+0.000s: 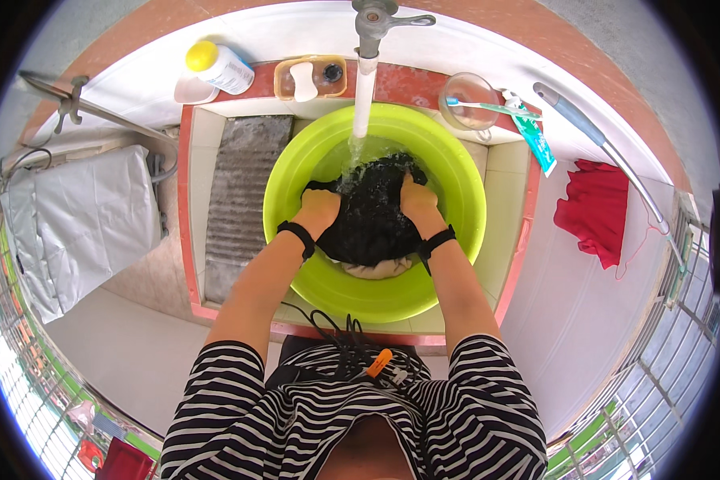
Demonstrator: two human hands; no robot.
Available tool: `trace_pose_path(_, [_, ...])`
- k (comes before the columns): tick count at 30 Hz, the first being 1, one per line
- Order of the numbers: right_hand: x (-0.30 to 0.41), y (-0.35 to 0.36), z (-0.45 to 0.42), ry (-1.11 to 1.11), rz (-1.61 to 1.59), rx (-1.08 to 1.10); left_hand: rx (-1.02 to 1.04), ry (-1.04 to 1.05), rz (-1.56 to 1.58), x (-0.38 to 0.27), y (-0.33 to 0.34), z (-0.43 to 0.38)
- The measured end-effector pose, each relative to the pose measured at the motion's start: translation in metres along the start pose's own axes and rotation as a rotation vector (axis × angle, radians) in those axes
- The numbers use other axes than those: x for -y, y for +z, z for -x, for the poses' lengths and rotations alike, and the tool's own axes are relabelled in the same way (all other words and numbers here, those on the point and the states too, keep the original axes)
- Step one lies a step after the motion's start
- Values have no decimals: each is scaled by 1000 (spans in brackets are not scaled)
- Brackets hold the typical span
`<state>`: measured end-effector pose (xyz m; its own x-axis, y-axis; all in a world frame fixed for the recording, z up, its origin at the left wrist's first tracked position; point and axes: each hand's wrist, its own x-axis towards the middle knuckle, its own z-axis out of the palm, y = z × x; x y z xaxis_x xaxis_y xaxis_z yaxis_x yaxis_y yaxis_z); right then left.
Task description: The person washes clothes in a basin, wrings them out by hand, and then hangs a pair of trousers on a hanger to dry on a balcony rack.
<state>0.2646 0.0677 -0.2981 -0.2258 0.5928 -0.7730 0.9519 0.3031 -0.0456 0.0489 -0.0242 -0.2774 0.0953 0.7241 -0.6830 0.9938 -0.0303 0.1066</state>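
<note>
A wet black cloth (pixel 372 210) lies in a lime-green plastic basin (pixel 360 300), held at its two sides. My left hand (pixel 320 210) is closed on its left part, and my right hand (pixel 418 195) grips its upper right part. Water runs from the white pipe (pixel 365 96) of a tap (pixel 375 21) onto the cloth between my hands. Beneath the cloth's near edge a beige cloth (pixel 377 269) shows. Both wrists wear black bands. The fingertips are partly hidden by the cloth.
Left of the basin is a ridged stone washboard (pixel 243 186) in the tiled sink (pixel 186 210). On its back ledge stand a yellow-capped bottle (pixel 231 69), a soap dish (pixel 281 81), a clear mug (pixel 468 111) with a toothbrush (pixel 492 108), and a toothpaste tube (pixel 534 138). A red cloth (pixel 597 210) hangs right.
</note>
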Motion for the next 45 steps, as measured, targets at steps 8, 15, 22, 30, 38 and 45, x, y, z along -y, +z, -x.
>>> trace_pose_path(8, [3, -29, 42, 19, -49, -64, -217, 80, -47, 2, -18, 27])
trace_pose_path(15, [-10, -1, 7, 9, -55, 17, -265, 45, 317, 8, -10, 7])
trace_pose_path(22, [-19, -141, 148, -317, -914, -30, -378, 167, 824, 10, -120, 99])
trace_pose_path(30, [36, -213, 251, -900, -1034, -289, -482, 384, 813, -45, -216, 168])
trace_pose_path(38, [43, -183, 228, -943, -697, -593, -807, 288, 1021, -56, -328, 301])
trace_pose_path(45, [67, -128, 162, -761, -1172, -522, -1357, 475, 368, 9, -382, 388])
